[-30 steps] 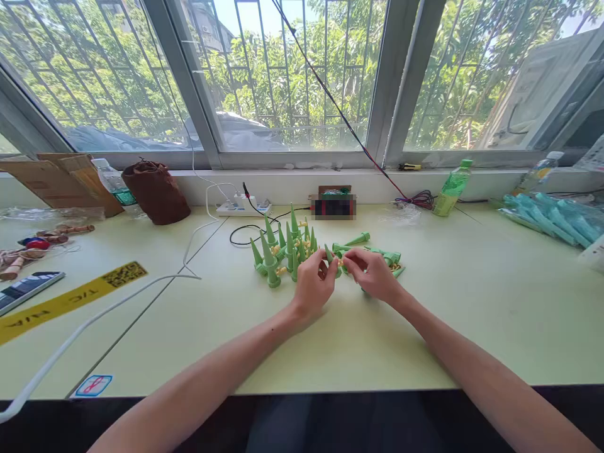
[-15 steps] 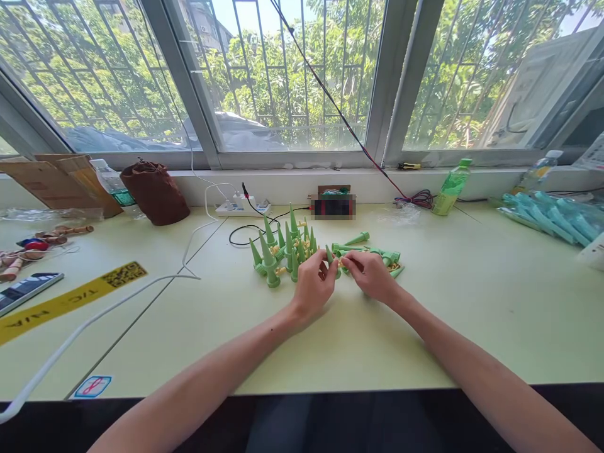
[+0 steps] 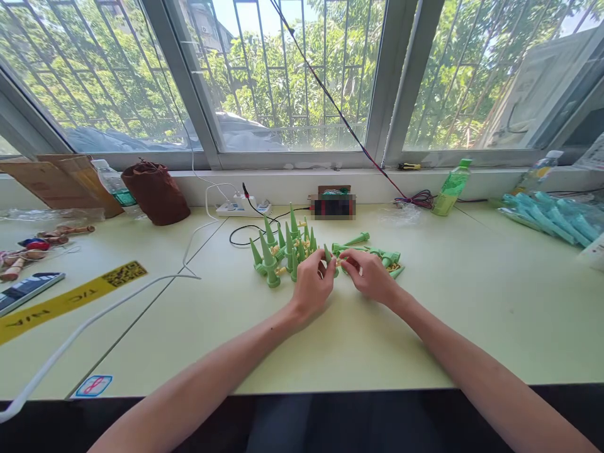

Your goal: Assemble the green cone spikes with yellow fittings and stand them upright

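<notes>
My left hand [image 3: 312, 281] is closed around a green plastic spike [image 3: 328, 254], which stands nearly upright with its pointed tip showing above my fingers. On the spike's right side my right hand [image 3: 370, 272] pinches a small yellow piece [image 3: 338, 263] against it; my fingertips partly cover the joint. Left of my hands, several green spikes with yellow side pieces [image 3: 270, 261] stand upright in a cluster. Behind and right of my right hand lie loose green spike parts [image 3: 352, 240], with small yellow pieces [image 3: 393, 267] among them.
A power strip [image 3: 244, 206] and a dark boxy device [image 3: 333, 205] sit at the back with cables. A green bottle [image 3: 452, 188] and teal packets [image 3: 550, 217] stand right. At left are a brown pouch [image 3: 155, 192], a phone [image 3: 28, 292] and a white cable [image 3: 120, 302].
Both hands have shifted very slightly to the left, still holding the spike and the yellow piece together. Everything else on the table looks the same.
</notes>
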`<action>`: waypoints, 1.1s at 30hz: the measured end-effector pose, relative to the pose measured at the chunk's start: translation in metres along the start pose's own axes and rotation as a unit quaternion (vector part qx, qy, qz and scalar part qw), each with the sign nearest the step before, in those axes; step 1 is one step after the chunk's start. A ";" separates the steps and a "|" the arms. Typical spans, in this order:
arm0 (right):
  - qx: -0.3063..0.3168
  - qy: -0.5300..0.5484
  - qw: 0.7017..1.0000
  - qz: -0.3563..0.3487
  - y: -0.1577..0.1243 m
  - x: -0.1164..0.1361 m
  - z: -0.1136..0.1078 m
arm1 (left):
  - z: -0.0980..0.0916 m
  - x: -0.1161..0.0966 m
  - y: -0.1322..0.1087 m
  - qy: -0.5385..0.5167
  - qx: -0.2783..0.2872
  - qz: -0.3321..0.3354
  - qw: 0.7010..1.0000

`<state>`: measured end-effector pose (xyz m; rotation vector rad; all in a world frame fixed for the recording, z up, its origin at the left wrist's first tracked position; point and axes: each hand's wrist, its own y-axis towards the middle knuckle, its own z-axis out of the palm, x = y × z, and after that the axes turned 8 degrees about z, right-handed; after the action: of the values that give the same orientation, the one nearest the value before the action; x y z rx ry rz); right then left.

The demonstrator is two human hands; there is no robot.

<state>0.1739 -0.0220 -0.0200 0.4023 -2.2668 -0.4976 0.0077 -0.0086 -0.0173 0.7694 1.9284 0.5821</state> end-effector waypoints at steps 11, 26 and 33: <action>0.021 0.018 1.000 -0.012 0.001 -0.002 0.000 | 0.001 0.001 0.000 0.007 0.004 -0.004 1.000; 0.006 -0.005 1.000 0.025 0.003 -0.002 -0.001 | 0.000 0.000 -0.001 -0.024 0.020 0.005 1.000; 0.001 0.027 0.999 0.034 0.002 0.002 -0.003 | -0.001 -0.002 -0.001 -0.030 0.020 -0.017 0.999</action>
<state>0.1743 -0.0222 -0.0158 0.3356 -2.2222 -0.4442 0.0074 -0.0103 -0.0166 0.7700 1.8983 0.4954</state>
